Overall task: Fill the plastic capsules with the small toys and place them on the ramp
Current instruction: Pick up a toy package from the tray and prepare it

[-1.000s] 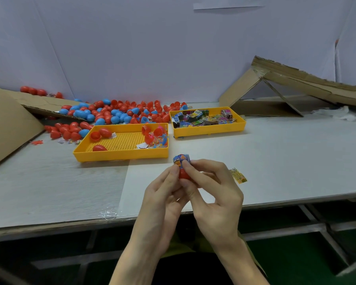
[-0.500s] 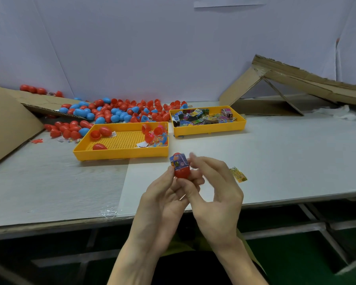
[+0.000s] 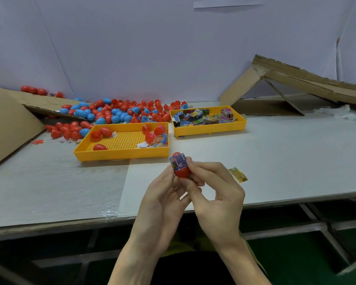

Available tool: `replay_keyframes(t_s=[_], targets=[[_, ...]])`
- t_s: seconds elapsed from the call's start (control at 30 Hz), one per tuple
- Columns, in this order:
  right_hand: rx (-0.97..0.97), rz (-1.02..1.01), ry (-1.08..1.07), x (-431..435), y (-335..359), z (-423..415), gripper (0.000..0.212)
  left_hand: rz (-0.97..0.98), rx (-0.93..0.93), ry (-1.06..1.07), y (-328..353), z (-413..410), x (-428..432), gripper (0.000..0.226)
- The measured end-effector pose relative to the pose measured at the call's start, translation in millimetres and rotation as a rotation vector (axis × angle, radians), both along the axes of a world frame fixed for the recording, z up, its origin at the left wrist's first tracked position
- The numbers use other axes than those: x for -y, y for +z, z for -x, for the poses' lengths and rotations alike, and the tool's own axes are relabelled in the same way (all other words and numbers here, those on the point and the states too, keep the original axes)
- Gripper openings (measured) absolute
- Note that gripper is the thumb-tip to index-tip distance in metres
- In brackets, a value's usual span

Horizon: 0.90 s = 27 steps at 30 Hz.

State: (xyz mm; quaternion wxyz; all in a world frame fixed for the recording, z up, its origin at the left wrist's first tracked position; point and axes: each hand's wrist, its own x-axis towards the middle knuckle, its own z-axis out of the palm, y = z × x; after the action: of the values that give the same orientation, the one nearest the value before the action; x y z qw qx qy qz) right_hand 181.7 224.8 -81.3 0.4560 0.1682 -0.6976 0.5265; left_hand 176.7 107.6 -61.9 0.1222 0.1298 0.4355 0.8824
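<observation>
A red capsule with a blue printed toy packet pressed against its upper half is held above the table's front edge. My left hand cups it from the left and below. My right hand pinches it from the right with thumb and fingers. The cardboard ramp rises at the back right. A yellow tray of wrapped small toys sits behind my hands. A second yellow tray to its left holds a few red capsule parts and toys.
A heap of red and blue capsules lies at the back left, partly on a flat cardboard sheet. One yellow toy packet lies on the table right of my hands. Crumpled white wrap sits under the ramp.
Both hands lifted the capsule slightly and turned it, so more of its red shell shows beneath the packet. Everything on the table stayed put.
</observation>
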Motion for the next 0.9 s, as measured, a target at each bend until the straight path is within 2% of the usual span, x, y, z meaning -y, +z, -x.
replay_keyframes(t_s=[0.17, 0.3, 0.5, 0.6, 0.7, 0.77, 0.9], targets=[[-0.034, 0.022, -0.008, -1.9, -1.3, 0.5, 0.033, 0.021, -0.033, 0.031, 1.1, -2.3, -3.8, 0.037], [0.012, 0.022, -0.001, -1.3, -1.0, 1.1, 0.032, 0.050, -0.041, 0.093, 2.4, -2.3, -4.0, 0.037], [0.104, -0.017, 0.021, -1.7, 4.1, 0.7, 0.057, 0.201, -0.120, 0.331, 4.9, -2.1, -2.7, 0.027], [0.066, -0.088, 0.011, -0.9, 3.8, 0.0, 0.052, 0.263, -0.132, 0.354, 5.1, -4.4, -2.8, 0.026], [0.083, -0.079, 0.012, -1.5, 3.7, -0.1, 0.042, 0.177, -0.068, 0.346, 6.7, -4.9, -4.9, 0.023], [0.112, -0.057, 0.034, -0.7, 3.6, -0.5, 0.040, 0.078, 0.006, 0.308, 8.0, -5.4, -4.4, 0.025], [0.080, -0.043, 0.026, 1.2, 2.4, -0.8, 0.040, 0.008, 0.051, 0.300, 10.8, -8.1, -6.0, 0.029]])
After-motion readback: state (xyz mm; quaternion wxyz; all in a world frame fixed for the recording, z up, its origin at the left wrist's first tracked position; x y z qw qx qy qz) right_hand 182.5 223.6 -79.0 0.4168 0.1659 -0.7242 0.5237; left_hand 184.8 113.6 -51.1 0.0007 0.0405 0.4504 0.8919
